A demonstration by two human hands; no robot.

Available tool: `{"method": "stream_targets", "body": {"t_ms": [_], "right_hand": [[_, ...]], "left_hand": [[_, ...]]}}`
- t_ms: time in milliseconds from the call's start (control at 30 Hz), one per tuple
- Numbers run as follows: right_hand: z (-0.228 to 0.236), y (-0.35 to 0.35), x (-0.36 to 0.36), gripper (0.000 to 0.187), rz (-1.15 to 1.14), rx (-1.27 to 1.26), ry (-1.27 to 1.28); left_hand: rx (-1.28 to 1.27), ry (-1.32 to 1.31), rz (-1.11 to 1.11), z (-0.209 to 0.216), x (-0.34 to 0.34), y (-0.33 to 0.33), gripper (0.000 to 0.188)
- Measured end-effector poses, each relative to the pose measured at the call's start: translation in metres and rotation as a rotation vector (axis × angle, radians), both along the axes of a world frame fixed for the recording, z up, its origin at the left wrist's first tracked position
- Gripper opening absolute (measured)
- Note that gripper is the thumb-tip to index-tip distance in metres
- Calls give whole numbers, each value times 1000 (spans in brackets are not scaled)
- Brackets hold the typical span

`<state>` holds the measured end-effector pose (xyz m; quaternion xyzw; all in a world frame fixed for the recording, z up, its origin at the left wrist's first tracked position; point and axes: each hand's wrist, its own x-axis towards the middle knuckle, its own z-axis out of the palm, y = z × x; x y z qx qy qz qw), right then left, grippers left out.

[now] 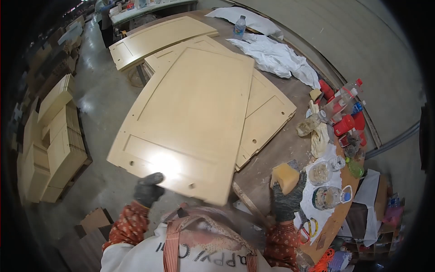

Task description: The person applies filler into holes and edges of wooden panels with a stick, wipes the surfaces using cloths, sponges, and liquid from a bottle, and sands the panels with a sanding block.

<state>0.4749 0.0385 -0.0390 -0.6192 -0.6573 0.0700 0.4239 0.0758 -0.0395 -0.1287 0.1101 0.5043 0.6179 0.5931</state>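
A large cream panel [190, 113] with grooved lines and small holes lies tilted on top of other similar panels. At its near left edge is my left hand [148, 190], in a dark glove, with the fingers curled over the rim. My right hand [287, 201], gloved in dark grey, is closed around a yellow sponge block [286, 177] over the brown tabletop. Beneath the top panel, another cream panel [267, 118] sticks out to the right. Scissors [309, 230] with red and yellow handles lie beside my right wrist.
Along the right edge stand plastic jars [321, 173], a blue-capped container [328, 197], red bottles [345, 124] and clear bottles. White cloth [276, 56] and a water bottle [239, 26] are at the back. Stacked panels [63, 149] stand on the floor at left. A person [105, 22] is far off.
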Motion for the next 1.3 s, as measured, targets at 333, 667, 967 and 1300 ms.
{"method": "stream_targets", "body": {"t_ms": [333, 667, 967, 1300], "right_hand": [[-14, 8, -61, 84, 92, -11, 322], [3, 30, -64, 61, 72, 100, 640], [-61, 95, -20, 49, -220, 332, 10], [-52, 120, -48, 62, -541, 166, 190]], "left_hand": [[55, 399, 268, 1, -151, -62, 33], [77, 225, -70, 57, -232, 16, 41], [7, 627, -317, 72, -255, 165, 65], [-48, 862, -587, 85, -237, 320, 65]]}}
